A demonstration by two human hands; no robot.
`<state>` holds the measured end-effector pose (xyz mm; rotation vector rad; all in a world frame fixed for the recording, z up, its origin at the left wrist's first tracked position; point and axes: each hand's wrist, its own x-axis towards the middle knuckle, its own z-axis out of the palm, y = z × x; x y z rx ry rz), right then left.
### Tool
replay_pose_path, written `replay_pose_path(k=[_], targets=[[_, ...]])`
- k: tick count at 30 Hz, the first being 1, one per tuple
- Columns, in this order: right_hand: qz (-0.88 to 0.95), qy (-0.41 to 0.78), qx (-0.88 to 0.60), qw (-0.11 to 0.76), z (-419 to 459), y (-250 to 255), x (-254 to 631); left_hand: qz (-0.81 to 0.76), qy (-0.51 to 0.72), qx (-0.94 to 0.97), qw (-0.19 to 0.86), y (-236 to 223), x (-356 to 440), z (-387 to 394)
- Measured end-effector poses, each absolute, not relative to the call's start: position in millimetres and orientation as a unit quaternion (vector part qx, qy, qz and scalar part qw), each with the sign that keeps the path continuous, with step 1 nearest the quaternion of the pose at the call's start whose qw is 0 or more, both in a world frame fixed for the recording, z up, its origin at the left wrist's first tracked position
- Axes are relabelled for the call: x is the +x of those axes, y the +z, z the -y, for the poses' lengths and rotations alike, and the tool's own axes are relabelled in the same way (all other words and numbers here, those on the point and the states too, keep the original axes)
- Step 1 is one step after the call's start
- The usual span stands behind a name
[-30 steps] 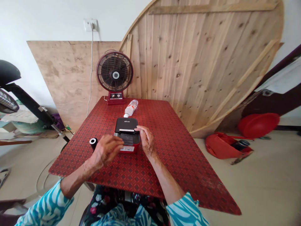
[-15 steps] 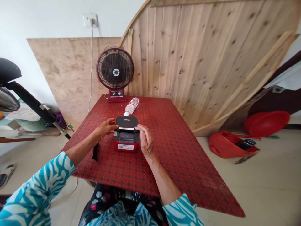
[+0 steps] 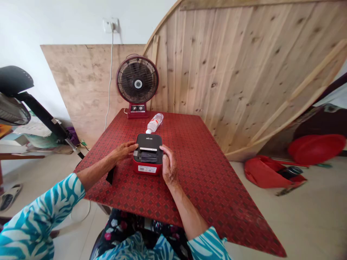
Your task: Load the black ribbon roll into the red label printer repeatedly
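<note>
Red-and-black device (image 3: 148,141), one: set on the bench (image 3: 208,169). Left hand (image 3: 122,152): open, fingertips laid at its left edge. Right hand (image 3: 170,168): open, bent fingers laid along its right edge. Beyond: bottle (image 3: 155,123), laid flat; fan (image 3: 137,84), upright. Hazard: bottle could be set rolling if the device were pushed forward.

So there's just one view here, worn on the person's head, looking forward and down across the red bench (image 3: 206,180) toward the wall, close enough to catch both sleeves.
</note>
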<state>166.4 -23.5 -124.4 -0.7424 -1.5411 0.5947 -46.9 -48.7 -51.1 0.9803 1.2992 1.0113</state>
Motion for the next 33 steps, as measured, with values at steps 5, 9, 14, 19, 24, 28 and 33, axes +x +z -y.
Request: replay_pose_path(k=[5, 9, 14, 19, 24, 28, 33], targets=[[0.582, 0.343, -0.392, 0.624, 10.6, -143.3, 163.4, -0.562, 0.416, 0.38, 0.606, -51.3, -55.5, 63.2], [0.58, 0.393, -0.417, 0.579, 4.5, -148.8, 162.4, -0.578, 0.415, 0.359, 0.603, -48.1, -58.8, 63.6], [0.587, 0.393, -0.421, 0.569, 4.3, -148.3, 162.3, -0.555, 0.394, 0.389, 0.621, -46.5, -63.7, 56.8], [0.587, 0.399, -0.427, 0.56, 4.3, -149.5, 162.4, -0.534, 0.38, 0.415, 0.631, -47.7, -68.5, 53.5], [0.588, 0.404, -0.428, 0.555, 4.0, -150.2, 162.1, -0.534, 0.373, 0.452, 0.61, -49.2, -63.2, 56.7], [0.587, 0.4, -0.428, 0.558, 3.3, -150.2, 161.3, -0.553, 0.377, 0.48, 0.568, -48.3, -53.6, 62.5], [0.595, 0.4, -0.417, 0.558, 1.5, -150.6, 161.7, -0.567, 0.379, 0.462, 0.567, -42.7, -48.7, 65.0]])
